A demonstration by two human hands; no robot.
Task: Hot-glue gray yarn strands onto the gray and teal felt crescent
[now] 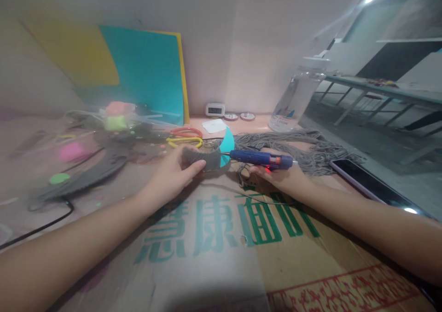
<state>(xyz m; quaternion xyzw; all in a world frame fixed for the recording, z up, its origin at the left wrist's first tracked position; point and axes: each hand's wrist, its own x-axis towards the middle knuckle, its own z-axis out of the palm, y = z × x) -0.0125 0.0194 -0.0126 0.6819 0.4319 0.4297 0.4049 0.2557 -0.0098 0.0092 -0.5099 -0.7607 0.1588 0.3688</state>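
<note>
My left hand [183, 167] is closed on a curved strip covered in grey cord [207, 159], thumb in front and fingers behind. A teal paper piece [228, 142] extends past the strip's right end. In my right hand [276, 174] is a blue glue gun [253, 157], lying level with its nozzle pointing left. The nozzle tip is at the teal piece, beside the grey strip; whether it touches cannot be made out. A red light glows under the gun's body. Behind my right hand spreads a heap of grey cord [311, 148].
Scissors with red and yellow handles [186, 139] lie behind my left hand. A clear bottle [297, 95] and a small digital clock [215, 109] stand by the wall. A phone [373, 183] lies right. Printed cardboard [221, 266] covers the front; teal card [148, 72] leans back left.
</note>
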